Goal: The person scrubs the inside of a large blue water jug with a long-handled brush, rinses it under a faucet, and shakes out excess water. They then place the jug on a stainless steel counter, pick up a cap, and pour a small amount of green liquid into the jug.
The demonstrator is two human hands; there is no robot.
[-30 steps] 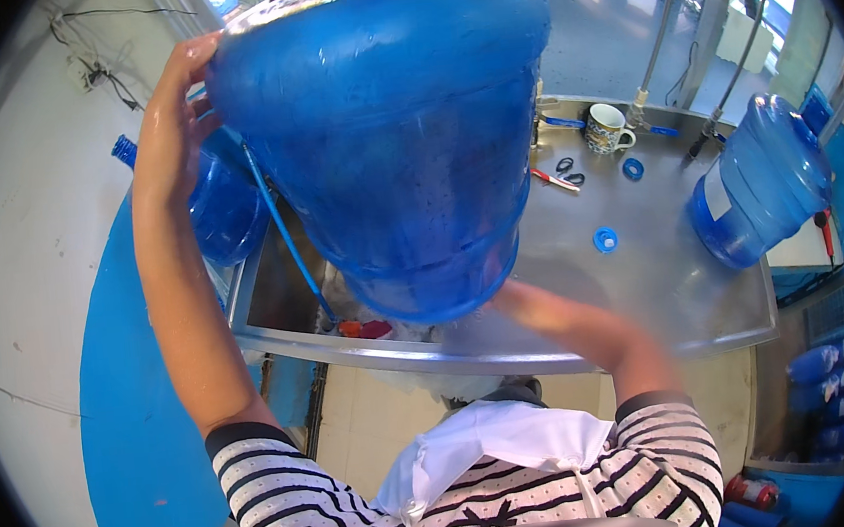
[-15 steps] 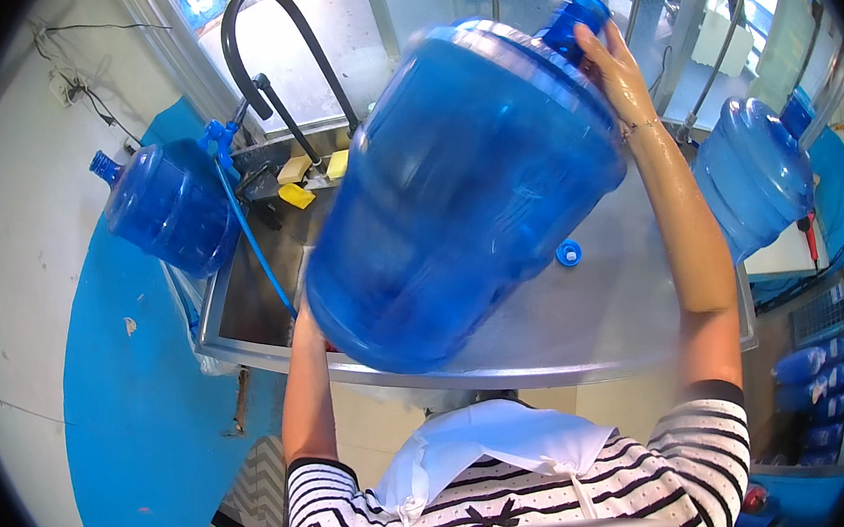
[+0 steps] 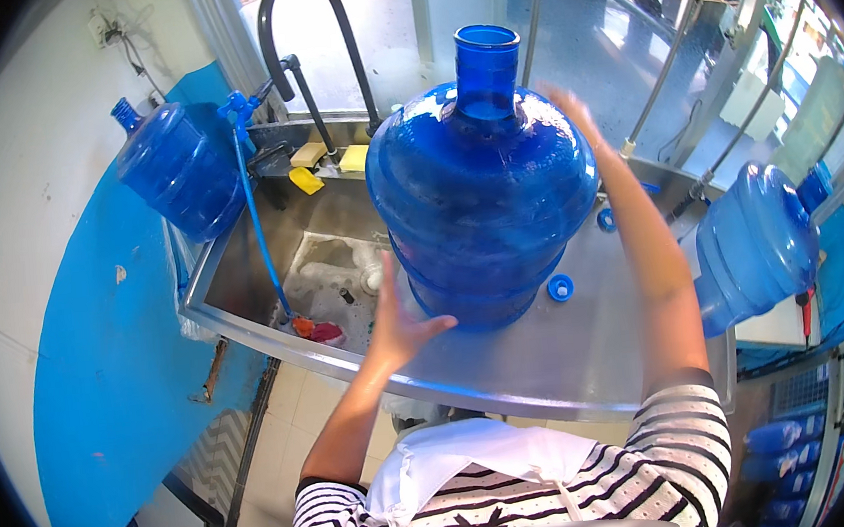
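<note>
A large blue water jug [image 3: 481, 188] stands upright on the steel counter of the sink, its open neck pointing up. My left hand [image 3: 402, 325] is beside the jug's lower left side, thumb and fingers spread, holding nothing. Motion smears my right hand [image 3: 572, 115], which is at the jug's right shoulder; whether it touches the jug I cannot tell. A blue cap [image 3: 560, 288] lies on the counter just right of the jug's base. Another blue cap [image 3: 607, 219] is farther back.
To the left, the sink basin [image 3: 325, 242] holds suds and a red-and-orange item [image 3: 317, 330]. A black faucet [image 3: 366, 78], sponges [image 3: 353, 158] and a blue hose [image 3: 255, 218] are around it. Other blue jugs are at the left [image 3: 183, 169] and right [image 3: 756, 239].
The jug has gone from tilted in both hands to upright on the counter. My left hand has come off its base, and my right hand has left its neck.
</note>
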